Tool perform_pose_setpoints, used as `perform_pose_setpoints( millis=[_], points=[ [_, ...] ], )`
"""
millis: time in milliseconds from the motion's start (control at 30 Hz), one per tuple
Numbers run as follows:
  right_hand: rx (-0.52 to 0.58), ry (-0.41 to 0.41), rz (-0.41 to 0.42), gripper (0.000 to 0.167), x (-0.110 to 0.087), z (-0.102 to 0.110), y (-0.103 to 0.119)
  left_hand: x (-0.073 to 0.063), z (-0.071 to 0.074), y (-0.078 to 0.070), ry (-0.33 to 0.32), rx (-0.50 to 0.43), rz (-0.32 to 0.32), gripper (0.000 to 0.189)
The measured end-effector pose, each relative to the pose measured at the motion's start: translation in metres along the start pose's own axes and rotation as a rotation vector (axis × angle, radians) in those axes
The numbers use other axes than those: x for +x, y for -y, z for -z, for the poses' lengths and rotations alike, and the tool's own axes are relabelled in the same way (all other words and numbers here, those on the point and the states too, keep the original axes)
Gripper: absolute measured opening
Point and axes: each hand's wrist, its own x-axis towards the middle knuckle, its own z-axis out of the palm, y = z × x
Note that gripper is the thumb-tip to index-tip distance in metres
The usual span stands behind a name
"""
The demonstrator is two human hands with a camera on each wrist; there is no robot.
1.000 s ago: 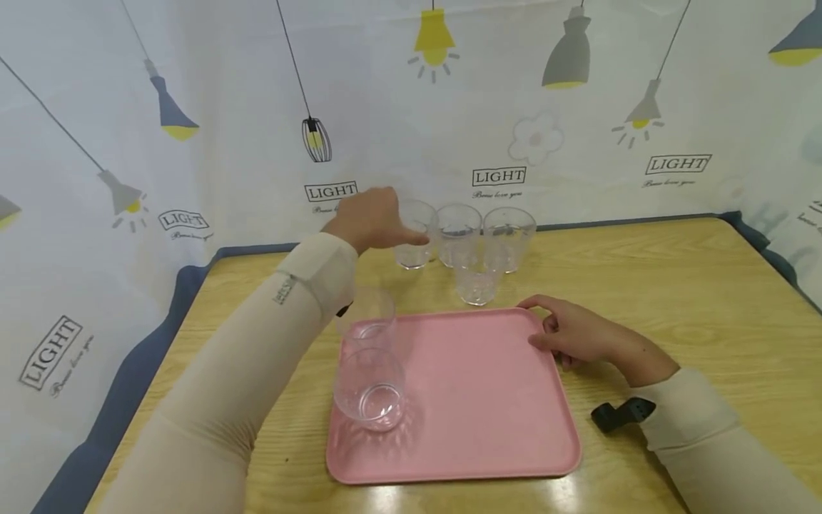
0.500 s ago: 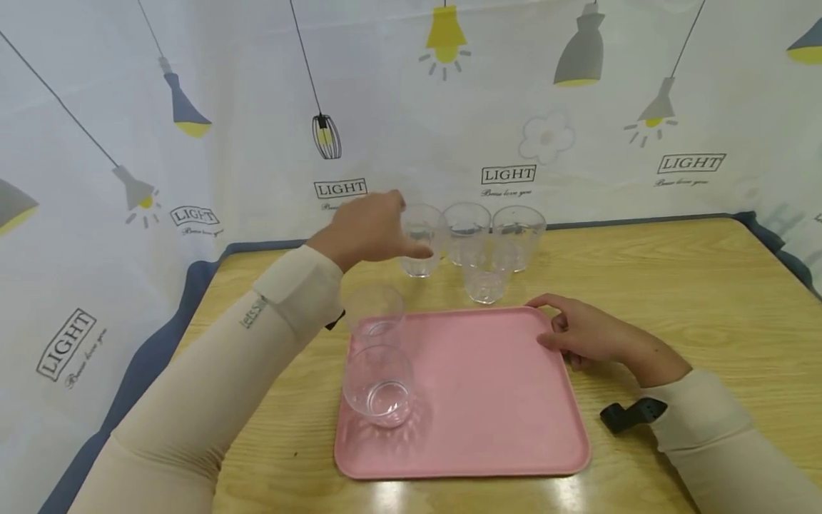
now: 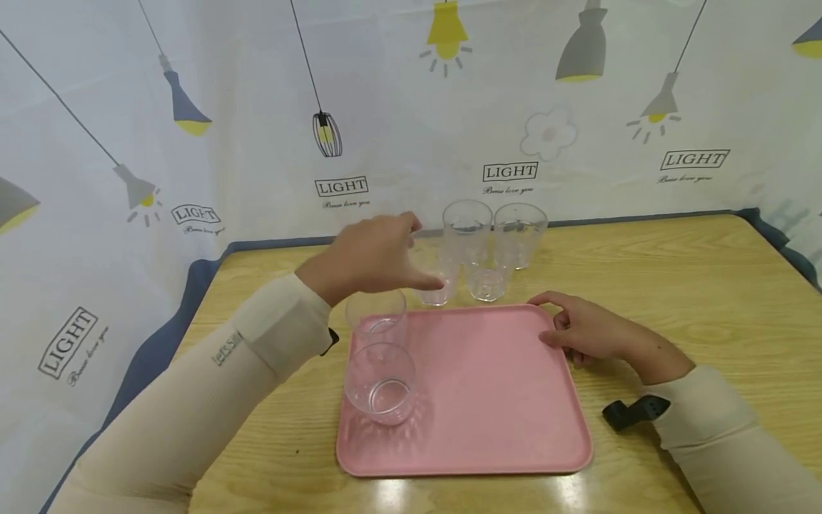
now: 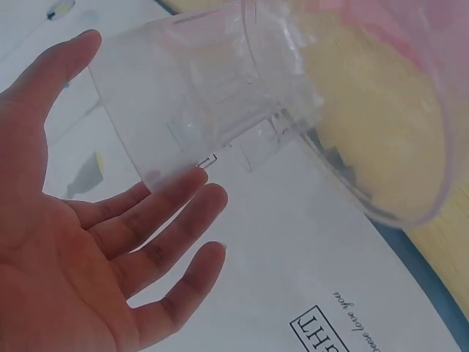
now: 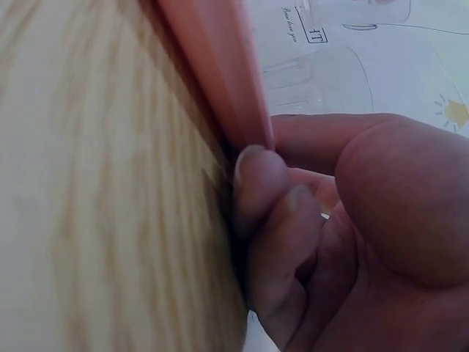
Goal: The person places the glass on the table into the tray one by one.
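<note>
My left hand (image 3: 369,253) grips a clear cup (image 3: 437,298) just beyond the far edge of the pink tray (image 3: 494,385). In the left wrist view, thumb and fingertips lie on opposite sides of this cup (image 4: 161,88). At the tray's far right corner my right hand (image 3: 587,328) holds the rim, thumb over the edge. The right wrist view has its curled fingers (image 5: 275,213) against the tray's side (image 5: 227,81), close to the tabletop. Two clear cups stand along the tray's left side, a near cup (image 3: 380,389) and a far cup (image 3: 375,321).
Behind the tray stand three more clear cups: a back-left cup (image 3: 467,225), a back-right cup (image 3: 520,228) and a front cup (image 3: 486,285). The wooden table (image 3: 693,285) ends at a lamp-patterned curtain (image 3: 411,114) behind and to the left.
My left hand has brought its cup out of the back row, nearer and slightly right, toward the tray. My right hand stays at the tray corner; the head view has shifted a little.
</note>
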Motion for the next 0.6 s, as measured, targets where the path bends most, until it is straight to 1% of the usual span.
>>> perform_pose_setpoints(
  millis=[167,333,433,600],
  points=[
    [0.001,0.002,-0.003,0.062,0.0,0.0,0.0,-0.007,-0.01,-0.003,0.033,-0.014,-0.045,0.093],
    [-0.006,0.003,-0.028,0.059,0.002,0.0,-0.002,-0.012,-0.021,-0.004,0.029,-0.017,-0.094,0.092],
    [-0.014,0.003,-0.034,0.058,0.003,0.0,-0.003,-0.012,-0.027,-0.004,0.024,-0.007,-0.106,0.092],
    [-0.032,0.0,-0.022,0.056,0.004,0.0,-0.004,-0.013,-0.035,-0.003,0.036,-0.004,-0.116,0.091]
  ],
)
